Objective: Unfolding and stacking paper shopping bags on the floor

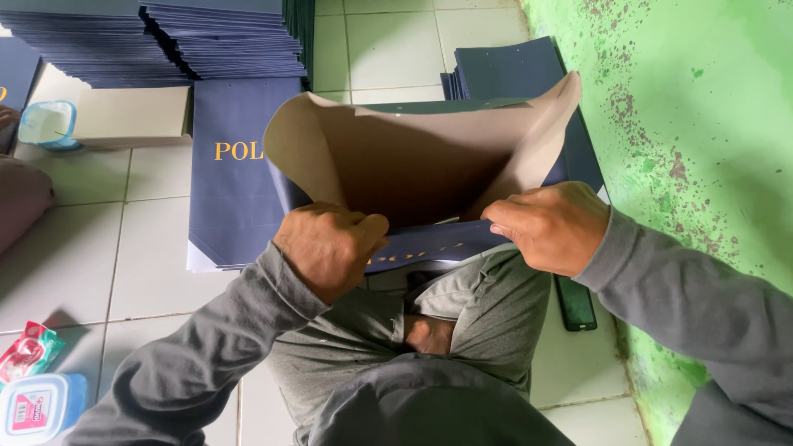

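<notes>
Here, both hands [330,248] [552,227] pinching folded card sheet's [413,165] lower edge, green wall [702,124] close right

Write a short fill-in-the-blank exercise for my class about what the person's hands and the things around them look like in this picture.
1. Both hands, the left hand and the right hand, grip one folded sheet whose inside is ____ in colour.
2. The sheet's outer face is dark ____.
3. The wall on the right is painted ____.
4. A dark phone lies on the tiled ____.

Missing words: brown; blue; green; floor
</notes>
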